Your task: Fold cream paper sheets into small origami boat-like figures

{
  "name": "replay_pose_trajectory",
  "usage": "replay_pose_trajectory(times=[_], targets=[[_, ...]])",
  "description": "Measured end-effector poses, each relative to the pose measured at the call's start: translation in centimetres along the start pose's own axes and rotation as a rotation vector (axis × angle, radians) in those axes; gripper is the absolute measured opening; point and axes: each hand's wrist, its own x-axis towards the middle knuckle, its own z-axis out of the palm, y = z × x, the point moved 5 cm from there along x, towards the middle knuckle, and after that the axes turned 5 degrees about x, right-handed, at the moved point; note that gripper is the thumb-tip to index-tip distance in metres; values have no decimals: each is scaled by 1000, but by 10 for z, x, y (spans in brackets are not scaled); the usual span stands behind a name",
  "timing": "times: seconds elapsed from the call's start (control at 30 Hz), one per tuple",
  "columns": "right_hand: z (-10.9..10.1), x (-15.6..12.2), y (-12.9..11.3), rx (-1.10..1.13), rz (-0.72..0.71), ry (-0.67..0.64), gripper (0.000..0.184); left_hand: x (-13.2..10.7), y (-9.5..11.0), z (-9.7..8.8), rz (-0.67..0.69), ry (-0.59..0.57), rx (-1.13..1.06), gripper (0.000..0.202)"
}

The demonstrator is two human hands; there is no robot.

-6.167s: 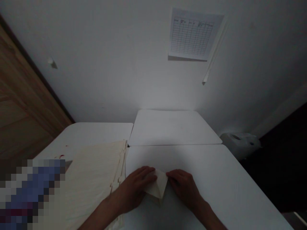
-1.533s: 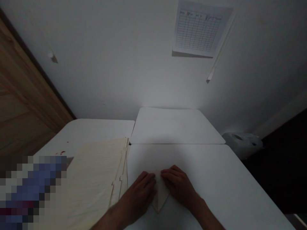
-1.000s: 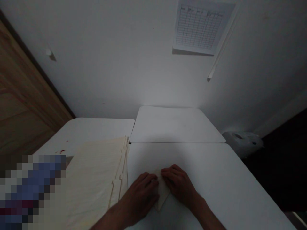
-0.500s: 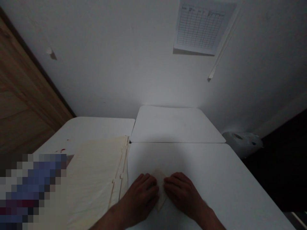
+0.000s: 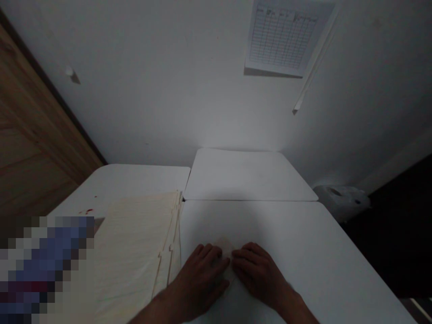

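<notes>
A small pale sheet, thin and diamond-shaped (image 5: 225, 245), lies on the white table between my two hands; its material I cannot make out. My left hand (image 5: 206, 274) rests over its left side, index finger and thumb stretched apart across it. At its right edge, my right hand (image 5: 254, 266) has its fingers curled and pressed together on the sheet. Both hands cover most of the piece, so only its far tip and a narrow strip show. Left of my left hand lies a stack of large cream sheets (image 5: 138, 247) with uneven edges.
White table panels (image 5: 249, 175) meet in seams before a pale wall. A printed chart (image 5: 280, 40) hangs on the wall. Small red marks (image 5: 88, 210) dot the left panel. A clear plastic bag (image 5: 344, 202) sits beyond the right edge, and a wooden door (image 5: 33, 135) stands left.
My left hand has shifted slightly right, its index finger and thumb now reaching across the small sheet and hiding more of it. My right hand has barely moved.
</notes>
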Motion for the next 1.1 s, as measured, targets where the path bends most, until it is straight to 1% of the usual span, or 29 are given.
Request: replay_pose_trajectory(times=[0.13,0.33,0.4,0.6,0.7,0.83,0.9,0.97,1.03,1.1], targets=[[-1,0,0,5,3,23,16,-3,0,4,34,3,33,32],[0,-4,5,-2,14,78,19,0,2,0,68,-8,0,20],[1,-6,8,-2,23,77,18,-1,3,0,72,-5,-7,19],[-2,-4,7,-35,28,90,18,-5,4,-1,93,42,33,31],[-4,-3,6,-43,42,92,18,-4,3,2,69,55,36,23],[-3,-1,9,-53,77,78,20,-2,-5,14,-21,70,45,18],[-1,1,10,-58,85,62,20,-2,-9,19,-72,66,26,24],[1,5,10,-62,98,42,18,-2,-13,21,-105,72,7,37],[2,9,10,-66,123,18,17,-1,-14,19,-108,78,1,46],[3,14,10,-74,154,-13,16,0,-13,16,-91,76,1,49]])
